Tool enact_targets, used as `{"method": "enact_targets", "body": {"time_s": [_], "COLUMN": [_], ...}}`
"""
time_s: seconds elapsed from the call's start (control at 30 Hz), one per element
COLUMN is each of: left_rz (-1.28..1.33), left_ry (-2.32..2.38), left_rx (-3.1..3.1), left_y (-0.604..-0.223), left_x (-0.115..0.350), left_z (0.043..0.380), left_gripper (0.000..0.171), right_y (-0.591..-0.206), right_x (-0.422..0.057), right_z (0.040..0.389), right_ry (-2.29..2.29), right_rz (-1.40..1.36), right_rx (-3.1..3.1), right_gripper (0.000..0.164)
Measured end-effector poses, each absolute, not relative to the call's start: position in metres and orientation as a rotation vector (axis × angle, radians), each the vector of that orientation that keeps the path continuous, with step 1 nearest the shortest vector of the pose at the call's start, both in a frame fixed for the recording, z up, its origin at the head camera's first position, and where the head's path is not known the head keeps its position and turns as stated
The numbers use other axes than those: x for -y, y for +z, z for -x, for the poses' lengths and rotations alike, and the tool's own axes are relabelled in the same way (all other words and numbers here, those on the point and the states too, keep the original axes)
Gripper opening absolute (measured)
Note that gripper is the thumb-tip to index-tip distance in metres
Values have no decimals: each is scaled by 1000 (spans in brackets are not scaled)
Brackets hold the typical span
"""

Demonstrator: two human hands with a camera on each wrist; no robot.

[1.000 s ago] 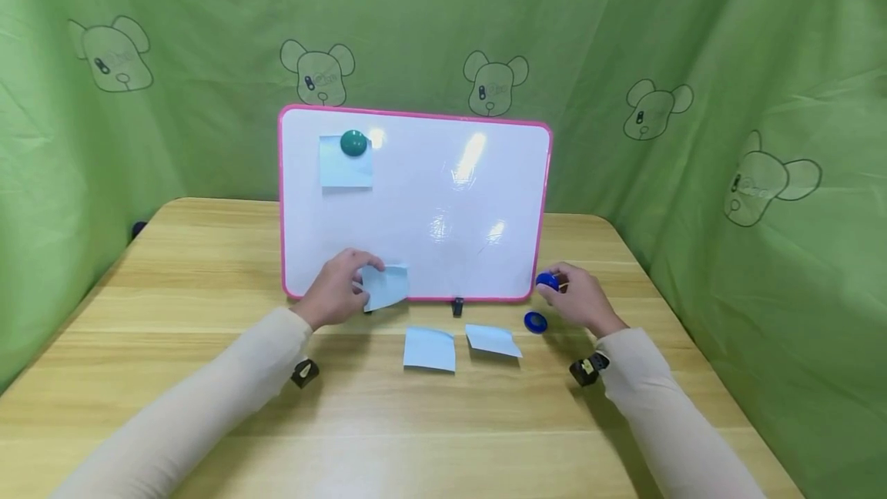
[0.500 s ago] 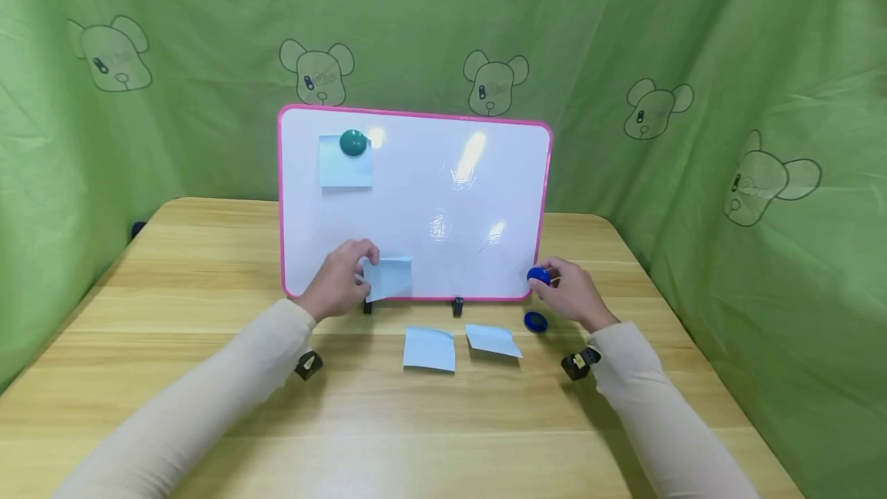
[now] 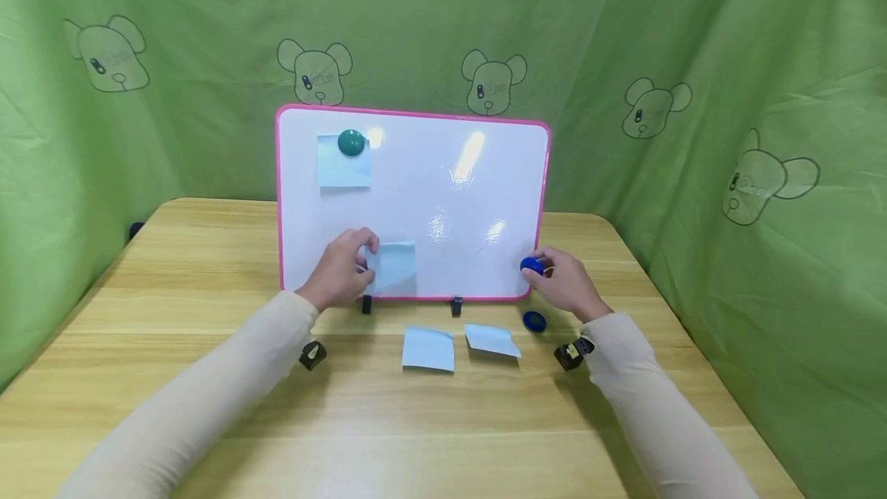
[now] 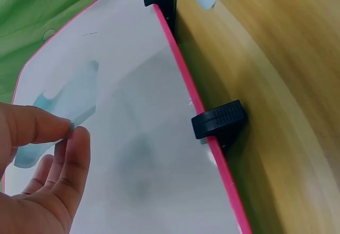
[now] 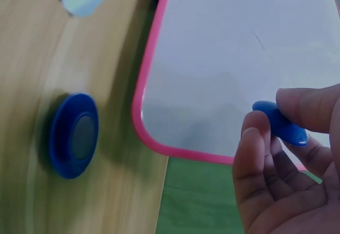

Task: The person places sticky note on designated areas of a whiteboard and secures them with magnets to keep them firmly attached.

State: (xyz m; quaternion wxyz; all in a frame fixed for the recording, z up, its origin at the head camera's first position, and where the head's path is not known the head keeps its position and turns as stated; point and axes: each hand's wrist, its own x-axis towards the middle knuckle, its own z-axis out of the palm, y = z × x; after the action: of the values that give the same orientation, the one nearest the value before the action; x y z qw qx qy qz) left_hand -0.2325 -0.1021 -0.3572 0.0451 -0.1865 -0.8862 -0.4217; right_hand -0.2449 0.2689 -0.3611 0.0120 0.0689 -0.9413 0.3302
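My left hand [image 3: 341, 268] pinches the left edge of a light blue sticky note [image 3: 396, 268] in front of the lower part of the whiteboard [image 3: 478, 214]. In the left wrist view, thumb and forefinger grip that sticky note [image 4: 74, 98] apart from the board surface. Close to the board's lower right corner, my right hand [image 3: 568, 283] holds a round blue magnet [image 3: 531, 266] between thumb and fingers. The right wrist view gives this magnet [image 5: 280, 125] edge-on. High on the board's left side, a green magnet [image 3: 351, 142] holds another blue sticky note [image 3: 343, 169].
Two more sticky notes, one flat [image 3: 428, 349] and one curled [image 3: 492, 340], lie before the board on the wooden table [image 3: 416, 437]. A second blue magnet [image 3: 534, 321] lies to their right. Black clips [image 3: 456, 306] support the pink-framed board. Green curtains [image 3: 416, 6] hang behind.
My left hand has raised the sticky note and brought it slightly right along the board. My right hand has carried the blue magnet left and up, toward the board's lower right corner.
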Motion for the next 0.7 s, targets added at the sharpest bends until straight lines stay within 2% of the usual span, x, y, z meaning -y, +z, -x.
{"method": "enact_targets", "body": {"time_s": [0.13, 0.7], "left_rz": [554, 492], "left_ry": [-1287, -1277], "left_rx": [2719, 2767], "left_y": [-354, -345], "left_x": [100, 94], "left_z": [235, 241], "left_gripper": [28, 33], "right_y": [-359, -349], "right_x": [-266, -254], "right_z": [247, 251], "right_ry": [1044, 1073], "right_rz": [-247, -248], "right_rx": [2907, 2896], "right_gripper": [29, 28]}}
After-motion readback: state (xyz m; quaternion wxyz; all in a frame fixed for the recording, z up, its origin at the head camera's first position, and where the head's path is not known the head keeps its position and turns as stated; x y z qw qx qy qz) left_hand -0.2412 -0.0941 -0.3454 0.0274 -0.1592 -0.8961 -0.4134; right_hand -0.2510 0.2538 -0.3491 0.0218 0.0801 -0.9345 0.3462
